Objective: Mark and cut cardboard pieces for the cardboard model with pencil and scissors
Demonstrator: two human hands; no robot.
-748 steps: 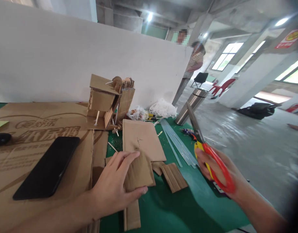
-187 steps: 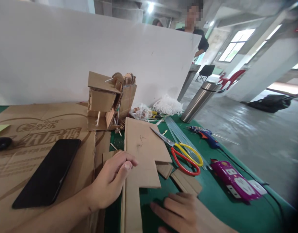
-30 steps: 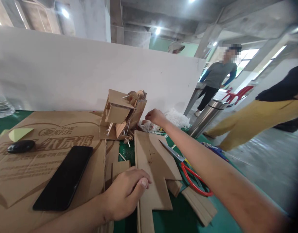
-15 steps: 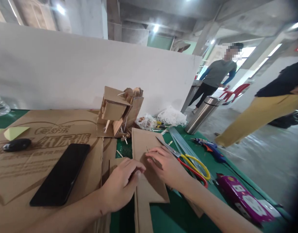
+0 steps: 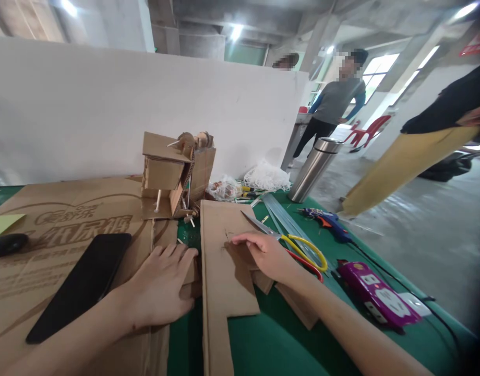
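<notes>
A cut piece of cardboard (image 5: 220,292), wide at the far end and narrow toward me, lies on the green table with faint pen marks on it. My right hand (image 5: 265,253) rests at its right edge, fingers stretched over the marks and holding nothing visible. To the left, my left hand (image 5: 165,282) lies palm down over a smaller cardboard piece (image 5: 192,274), fingers spread and partly bent. Scissors (image 5: 281,236) with yellow and red handles lie beside my right hand, partly behind it. Behind the hands stands a cardboard model (image 5: 165,175) with round parts and white sticks.
A black phone (image 5: 83,282) and a black mouse (image 5: 7,244) lie on a large cardboard sheet (image 5: 68,261) at left. Clear glue sticks (image 5: 289,224), a blue glue gun (image 5: 328,224), a purple case (image 5: 376,295) and a steel flask (image 5: 316,169) are at right. Two people (image 5: 334,104) stand beyond.
My left hand has moved left off the cut cardboard, its fingers opening out. My right hand stays over the cardboard, where the marks now show. The view has shifted, sliding the scene left.
</notes>
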